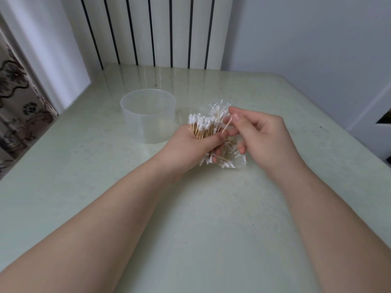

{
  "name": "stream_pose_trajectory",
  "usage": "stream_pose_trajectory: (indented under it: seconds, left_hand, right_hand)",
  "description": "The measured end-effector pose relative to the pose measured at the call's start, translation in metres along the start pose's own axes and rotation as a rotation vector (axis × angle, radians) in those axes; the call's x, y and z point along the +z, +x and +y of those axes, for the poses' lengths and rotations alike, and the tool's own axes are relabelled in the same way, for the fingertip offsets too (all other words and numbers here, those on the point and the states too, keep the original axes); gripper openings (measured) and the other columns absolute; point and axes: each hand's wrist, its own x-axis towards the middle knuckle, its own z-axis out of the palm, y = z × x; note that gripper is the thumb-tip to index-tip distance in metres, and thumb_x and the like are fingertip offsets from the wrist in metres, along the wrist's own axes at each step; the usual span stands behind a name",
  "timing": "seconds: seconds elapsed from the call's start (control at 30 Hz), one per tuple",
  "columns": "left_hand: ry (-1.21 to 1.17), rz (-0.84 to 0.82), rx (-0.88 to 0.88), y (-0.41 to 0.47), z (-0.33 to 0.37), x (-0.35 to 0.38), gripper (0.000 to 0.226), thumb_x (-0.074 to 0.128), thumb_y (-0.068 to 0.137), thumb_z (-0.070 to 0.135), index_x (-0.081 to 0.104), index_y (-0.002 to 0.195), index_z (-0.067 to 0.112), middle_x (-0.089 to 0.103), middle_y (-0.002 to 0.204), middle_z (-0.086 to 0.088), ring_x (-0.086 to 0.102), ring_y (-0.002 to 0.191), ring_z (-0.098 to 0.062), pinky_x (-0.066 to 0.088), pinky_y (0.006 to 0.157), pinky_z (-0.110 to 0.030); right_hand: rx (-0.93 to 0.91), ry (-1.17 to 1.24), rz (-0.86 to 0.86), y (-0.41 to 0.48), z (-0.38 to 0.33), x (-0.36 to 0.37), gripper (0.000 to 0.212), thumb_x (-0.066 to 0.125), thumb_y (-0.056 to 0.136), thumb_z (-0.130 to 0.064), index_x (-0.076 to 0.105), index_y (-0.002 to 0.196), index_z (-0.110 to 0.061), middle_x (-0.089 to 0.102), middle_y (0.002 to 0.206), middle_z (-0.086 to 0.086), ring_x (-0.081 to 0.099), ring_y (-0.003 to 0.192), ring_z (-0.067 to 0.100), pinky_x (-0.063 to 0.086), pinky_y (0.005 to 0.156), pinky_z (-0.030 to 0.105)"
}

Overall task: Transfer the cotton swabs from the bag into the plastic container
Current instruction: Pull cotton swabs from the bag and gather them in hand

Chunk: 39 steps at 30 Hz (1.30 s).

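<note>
While left grip (190, 144) clamps swabs (202, 125), right grip (260, 136) pinches one.

Pale green table (211, 218); white ribbed radiator (152, 30) behind; patterned curtain (19, 98) left.

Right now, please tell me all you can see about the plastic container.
The plastic container is a round, translucent tub with a slightly thicker rim. It has no lid on and looks empty. It stands upright on the pale green table, behind and to the left of the left hand; whether that hand touches it is unclear.
</note>
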Motion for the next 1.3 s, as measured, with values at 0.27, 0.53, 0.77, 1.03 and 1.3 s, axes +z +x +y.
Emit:
stream_pose_trajectory:
  seconds: [0.27, 0.53, 0.77, 1.03, 1.3]
  left_hand:
    - [-0.390, 0.110, -0.101, 0.000, 0.014, -0.004, 0.009, 0.066, 0.097, 0.011, 0.067, 0.089, 0.007, 0.063, 0.072, -0.005, 0.059, 0.057, -0.009, 0.050, 0.052, -0.019]
    - [-0.437, 0.142, -0.180, -0.004, 0.019, -0.004, 0.009, 0.064, 0.099, 0.019, 0.067, 0.093, 0.012, 0.069, 0.077, 0.001, 0.064, 0.064, -0.006, 0.051, 0.051, -0.018]
    - [-0.392, 0.375, -0.142, -0.002, 0.017, -0.004, 0.014, 0.063, 0.099, 0.023, 0.065, 0.087, 0.017, 0.067, 0.075, 0.002, 0.064, 0.064, -0.008, 0.048, 0.048, -0.021]
    - [-0.210, 0.314, -0.079, -0.004, 0.017, 0.003, 0.025, 0.068, 0.097, 0.030, 0.064, 0.075, 0.019, 0.058, 0.063, 0.001, 0.056, 0.053, -0.011, 0.045, 0.046, -0.022]
    - [-0.097, 0.157, -0.001, -0.008, 0.016, 0.006, 0.015, 0.072, 0.094, 0.021, 0.068, 0.081, 0.014, 0.062, 0.067, -0.013, 0.058, 0.057, -0.021, 0.049, 0.050, -0.028]
  right_hand:
    - [-0.204, -0.422, -0.306, -0.011, -0.002, -0.007, 0.024, 0.070, 0.089, -0.017, 0.076, 0.096, -0.039, 0.074, 0.082, 0.006, 0.065, 0.072, 0.021, 0.049, 0.069, 0.033]
    - [-0.288, -0.450, -0.317, -0.007, 0.002, -0.009, 0.007, 0.076, 0.087, -0.021, 0.081, 0.085, -0.023, 0.067, 0.070, 0.002, 0.060, 0.066, 0.019, 0.045, 0.064, 0.038]
    - [-0.305, -0.429, -0.160, -0.002, 0.005, -0.012, 0.006, 0.078, 0.084, -0.018, 0.080, 0.080, -0.021, 0.067, 0.064, 0.000, 0.060, 0.062, 0.021, 0.045, 0.059, 0.031]
    - [-0.089, -0.138, -0.041, -0.002, -0.001, -0.004, 0.020, 0.079, 0.085, -0.017, 0.078, 0.104, -0.025, 0.074, 0.073, -0.003, 0.056, 0.055, 0.001, 0.046, 0.063, 0.025]
    - [-0.131, -0.084, -0.183, -0.011, -0.003, 0.006, 0.072, 0.081, 0.080, -0.007, 0.052, 0.142, -0.031, 0.071, 0.070, 0.000, 0.055, 0.059, 0.003, 0.047, 0.069, 0.018]
